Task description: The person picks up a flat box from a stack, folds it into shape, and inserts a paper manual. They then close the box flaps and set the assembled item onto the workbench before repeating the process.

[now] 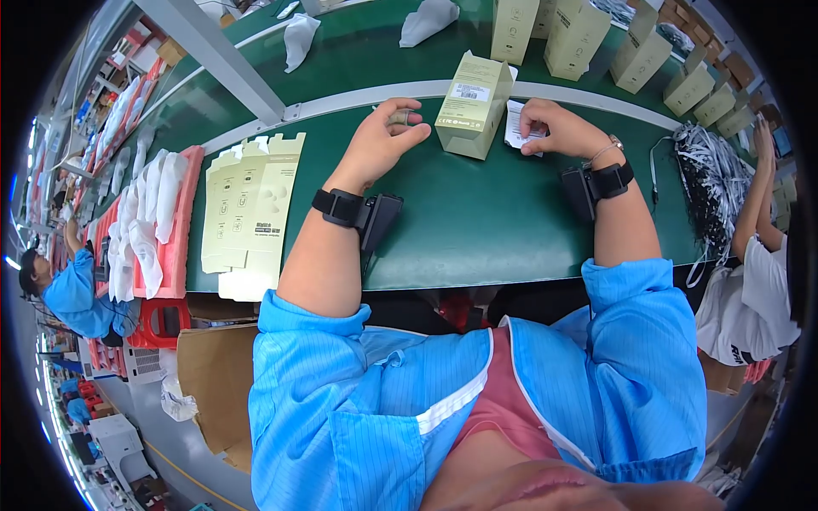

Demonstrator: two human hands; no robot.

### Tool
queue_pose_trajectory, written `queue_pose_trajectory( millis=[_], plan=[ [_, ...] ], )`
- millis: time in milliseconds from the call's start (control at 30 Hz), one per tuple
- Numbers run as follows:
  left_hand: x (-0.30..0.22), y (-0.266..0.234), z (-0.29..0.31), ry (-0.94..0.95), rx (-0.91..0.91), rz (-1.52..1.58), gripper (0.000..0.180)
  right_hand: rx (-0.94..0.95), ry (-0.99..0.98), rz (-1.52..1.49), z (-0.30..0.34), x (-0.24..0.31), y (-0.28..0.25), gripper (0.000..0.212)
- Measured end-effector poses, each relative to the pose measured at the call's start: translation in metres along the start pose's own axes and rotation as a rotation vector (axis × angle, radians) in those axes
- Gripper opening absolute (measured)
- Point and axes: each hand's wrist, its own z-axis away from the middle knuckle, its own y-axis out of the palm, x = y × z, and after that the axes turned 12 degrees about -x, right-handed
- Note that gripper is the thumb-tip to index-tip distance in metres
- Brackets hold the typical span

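Observation:
A pale green carton stands upright on the green worktop between my hands, with a barcode label on its side and its top flaps raised. My left hand is just left of the carton and apart from it; its fingers curl loosely, with a gap between thumb and forefinger and nothing visible in them. On the carton's right, my right hand pinches a small white folded leaflet between thumb and fingers. Flattened pale green cartons lie stacked to the left.
White wrapped pieces lie in a pink foam tray at far left. Open cartons line the far side beyond a metal rail. A bundle of cables lies at right, near a co-worker's arms.

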Motion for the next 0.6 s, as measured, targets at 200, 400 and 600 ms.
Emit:
queue_pose_trajectory(
  millis=[200,400,600],
  plan=[
    [0.002,0.000,-0.002,0.005,0.016,-0.016,0.048,0.012,-0.041,-0.063,0.000,-0.007,0.000,0.024],
    [0.002,-0.001,-0.003,0.024,0.025,-0.015,0.049,-0.272,0.061,-0.140,-0.005,-0.015,-0.008,0.014],
    [0.009,0.000,-0.004,0.050,0.061,-0.060,0.054,-0.953,0.225,-0.410,-0.031,-0.012,-0.007,0.023]
  ],
)
